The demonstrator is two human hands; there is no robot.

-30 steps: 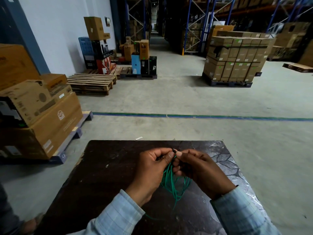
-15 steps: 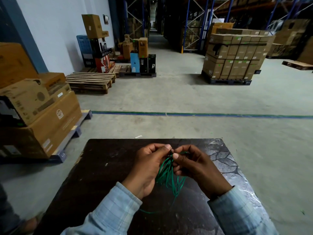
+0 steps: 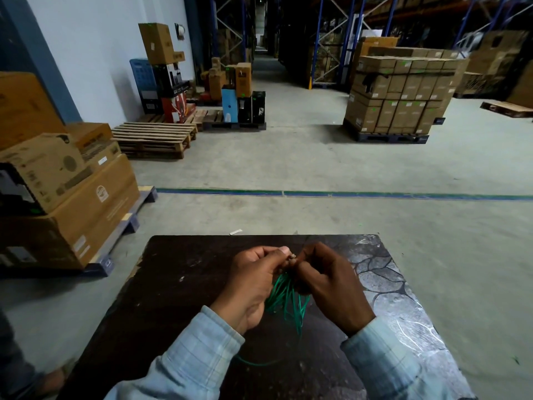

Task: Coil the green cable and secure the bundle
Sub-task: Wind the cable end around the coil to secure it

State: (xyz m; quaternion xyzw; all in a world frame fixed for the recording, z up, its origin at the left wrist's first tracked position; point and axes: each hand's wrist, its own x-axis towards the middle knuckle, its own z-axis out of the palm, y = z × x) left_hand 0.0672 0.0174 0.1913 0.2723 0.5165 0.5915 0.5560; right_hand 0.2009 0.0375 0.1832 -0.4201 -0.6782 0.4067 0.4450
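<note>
A thin green cable (image 3: 285, 298) hangs in several loose loops between my two hands above a dark table (image 3: 178, 284). My left hand (image 3: 253, 281) grips the top of the bundle, thumb and fingers pinched together. My right hand (image 3: 328, 281) pinches the same top end from the other side, fingertips touching the left hand's. A small pale bit, perhaps the cable's end or a tie, shows between the fingertips. One loose strand trails down onto the table near my left sleeve.
The table's right side is covered in shiny patterned film (image 3: 383, 284). Stacked cardboard boxes on a pallet (image 3: 72, 203) stand to the left. Wooden pallets (image 3: 153, 137) and a loaded pallet of boxes (image 3: 398, 102) sit farther off on the concrete floor.
Both hands have stayed pinched on the top of the bundle, working it with small finger movements. The loops hang much as before.
</note>
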